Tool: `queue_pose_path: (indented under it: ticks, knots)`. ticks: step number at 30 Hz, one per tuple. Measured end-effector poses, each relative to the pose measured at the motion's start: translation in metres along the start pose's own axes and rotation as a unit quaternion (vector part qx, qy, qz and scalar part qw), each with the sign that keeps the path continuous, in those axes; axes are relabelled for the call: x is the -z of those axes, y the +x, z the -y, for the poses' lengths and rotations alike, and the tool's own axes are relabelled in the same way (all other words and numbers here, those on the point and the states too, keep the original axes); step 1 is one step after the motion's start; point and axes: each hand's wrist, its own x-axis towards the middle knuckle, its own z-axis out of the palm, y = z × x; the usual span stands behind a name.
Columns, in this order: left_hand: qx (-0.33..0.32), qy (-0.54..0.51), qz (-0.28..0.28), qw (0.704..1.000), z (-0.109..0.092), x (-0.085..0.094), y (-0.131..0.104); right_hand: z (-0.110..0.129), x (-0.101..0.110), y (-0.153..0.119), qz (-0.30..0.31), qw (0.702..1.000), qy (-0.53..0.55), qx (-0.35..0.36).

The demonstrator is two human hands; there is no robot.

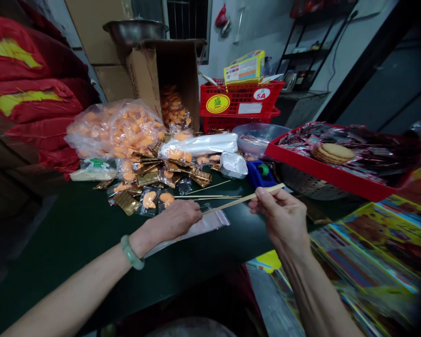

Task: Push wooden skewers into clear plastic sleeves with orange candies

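Between the thumb and fingers of my right hand is a small bundle of thin wooden sticks, pointing left and slightly down. Their far tips reach the fingertips of my left hand, which wears a green bangle at the wrist. Those left fingers are closed at a clear flat plastic bag on the dark green table; the exact grip is hidden under the hand. Just behind, more loose sticks lie on the table.
Gold sachets and orange pieces in clear packets are heaped behind my hands. Foil trays and a blue tape dispenser stand near the right hand. A red tray of packets is at right, above printed yellow packaging.
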Motion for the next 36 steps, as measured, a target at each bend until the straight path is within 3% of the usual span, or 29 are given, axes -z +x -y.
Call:
queue_pose_path:
  ticks: [6, 18, 25, 32, 36]
  knots:
    - [-0.011, 0.000, 0.025, 1.000, -0.002, 0.004, 0.001, 0.007, -0.001, 0.000, 0.044, 0.998, -0.038, -0.011]
    - [-0.018, 0.021, 0.018, 0.999, -0.007, 0.013, 0.001, 0.009, 0.001, -0.008, 0.028, 0.998, -0.047, 0.008]
    - [-0.015, 0.011, 0.023, 1.000, -0.013, 0.016, 0.003, 0.009, 0.001, -0.012, 0.059, 0.994, -0.090, 0.014]
    - [-0.019, 0.023, 0.007, 1.000, -0.016, 0.018, 0.006, -0.024, -0.013, -0.037, 0.111, 0.987, -0.110, 0.044]
    - [-0.017, 0.034, -0.003, 0.999, -0.017, 0.022, 0.008, -0.040, -0.023, -0.047, 0.145, 0.984, -0.106, 0.011]
